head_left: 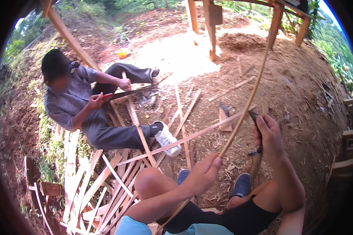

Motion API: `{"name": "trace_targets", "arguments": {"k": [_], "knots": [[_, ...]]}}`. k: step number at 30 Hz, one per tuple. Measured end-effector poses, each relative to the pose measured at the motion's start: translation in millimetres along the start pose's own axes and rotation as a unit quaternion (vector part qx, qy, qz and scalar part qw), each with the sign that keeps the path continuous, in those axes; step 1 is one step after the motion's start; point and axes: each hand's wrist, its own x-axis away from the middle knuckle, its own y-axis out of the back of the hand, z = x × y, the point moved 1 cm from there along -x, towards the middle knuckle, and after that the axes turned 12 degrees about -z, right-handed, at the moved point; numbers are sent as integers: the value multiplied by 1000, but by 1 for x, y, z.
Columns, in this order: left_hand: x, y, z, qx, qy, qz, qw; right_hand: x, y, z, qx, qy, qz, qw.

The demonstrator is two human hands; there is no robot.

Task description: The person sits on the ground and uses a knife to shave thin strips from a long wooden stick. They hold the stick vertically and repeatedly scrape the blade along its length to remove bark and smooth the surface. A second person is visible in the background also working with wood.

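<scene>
My left hand (205, 174) is closed around a long, thin wooden rod (239, 124). The rod slants from beside my lap up to the far right. My right hand (268, 135) grips a knife, its short dark blade (253, 117) angled toward the rod. Whether the edge touches the wood I cannot tell. Below that hand is a brown wooden length (255, 166) with a dark band; I cannot tell if it belongs to the knife. Behind the rod, a flat pale wooden strip (192, 136) runs crosswise.
A co-worker (72, 96) sits on the ground at left, holding a long dark blade (131, 92) with a red handle and a wooden piece. Wooden strips (102, 184) lie piled between us. A wooden block (224, 118) stands ahead on shaving-strewn soil. Timber posts (210, 35) rise behind.
</scene>
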Motion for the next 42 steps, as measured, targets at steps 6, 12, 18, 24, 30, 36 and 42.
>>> {"name": "trace_targets", "arguments": {"k": [6,12,18,24,30,36,42], "knots": [[-1,-10,-6,-24,-10,16,1000,17,-3,-8,75,14,32,997],[-3,-4,-5,-12,5,44,999,25,-7,-25,112,31,110,987],[-1,-11,2,19,-27,32,999,51,-15,-24,99,-60,154,981],[4,-6,-1,17,-37,37,999,58,-19,-24,36,-152,172,973],[10,-9,-1,-27,-97,38,994,22,6,3,11,-114,82,990],[4,-13,-5,-37,-99,43,993,17,9,-15,32,-57,66,996],[4,-15,2,-30,-103,37,994,31,13,-17,142,-45,127,981]]}}
